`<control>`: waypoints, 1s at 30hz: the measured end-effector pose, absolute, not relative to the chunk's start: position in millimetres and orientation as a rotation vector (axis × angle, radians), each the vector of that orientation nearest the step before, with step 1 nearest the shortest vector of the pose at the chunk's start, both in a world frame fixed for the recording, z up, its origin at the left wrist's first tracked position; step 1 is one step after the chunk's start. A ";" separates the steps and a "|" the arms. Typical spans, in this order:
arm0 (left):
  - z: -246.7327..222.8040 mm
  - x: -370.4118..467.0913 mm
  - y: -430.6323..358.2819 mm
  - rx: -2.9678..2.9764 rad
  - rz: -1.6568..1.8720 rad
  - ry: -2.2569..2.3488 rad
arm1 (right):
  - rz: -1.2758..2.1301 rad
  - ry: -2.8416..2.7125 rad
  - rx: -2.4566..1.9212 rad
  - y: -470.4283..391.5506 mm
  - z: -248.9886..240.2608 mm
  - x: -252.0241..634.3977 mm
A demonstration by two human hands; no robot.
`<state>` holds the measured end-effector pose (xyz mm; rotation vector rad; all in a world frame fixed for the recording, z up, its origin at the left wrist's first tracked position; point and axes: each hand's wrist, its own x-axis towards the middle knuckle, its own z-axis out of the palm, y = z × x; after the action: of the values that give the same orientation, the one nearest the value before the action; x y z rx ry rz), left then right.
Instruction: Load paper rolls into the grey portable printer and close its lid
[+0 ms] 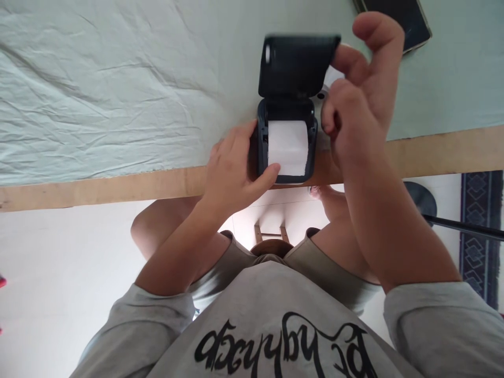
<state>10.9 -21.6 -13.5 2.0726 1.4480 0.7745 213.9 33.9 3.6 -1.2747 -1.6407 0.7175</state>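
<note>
A small dark receipt printer point(315, 142) lies at the table's front edge with its lid point(297, 68) swung up and back, slightly blurred. White paper point(288, 147) from a roll fills its bay. My left hand point(234, 165) holds the printer's left side, its thumb over the front corner of the paper. At the lid's right edge is my right hand point(362, 89), some fingers bent and others raised apart. One fingertip meets or nearly meets the lid's corner. Partly hidden between the lid and this hand is a white object point(333, 77) whose kind I cannot make out.
A pale green cloth point(157, 79) covers the table, with a bare wooden edge point(98, 186) in front. A dark flat object point(409, 26) lies at the back right. Below are a wooden stool point(271, 245), a black round base with a pole point(421, 202) and a patterned rug point(477, 231).
</note>
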 end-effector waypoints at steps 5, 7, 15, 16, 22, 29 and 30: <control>-10.7 10.3 -21.5 2.036 0.714 1.453 | 0.958 -1.291 -1.074 35.1 -4.2 216.6; -9.8 10.3 -21.7 2.035 0.710 1.455 | 0.910 -1.356 -1.113 31.5 -7.3 217.7; -9.1 14.4 -23.8 2.204 0.726 1.425 | 0.774 -1.752 -1.335 26.9 -2.6 229.3; -9.6 15.0 -24.0 2.238 0.714 1.438 | 0.813 -1.758 -1.349 27.1 -0.3 230.3; -14.3 16.2 -22.9 2.313 0.739 1.433 | 0.993 -1.779 -1.494 19.4 20.0 226.9; -16.1 18.3 -21.8 2.309 0.809 1.400 | 1.012 -1.809 -1.551 16.2 27.8 223.0; -16.2 18.7 -21.9 2.317 0.817 1.400 | 1.019 -1.813 -1.561 16.8 28.2 223.1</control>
<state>18.7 -21.9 -16.2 2.3174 1.4004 0.8168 223.1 16.8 28.2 -1.5608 -1.8134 1.0189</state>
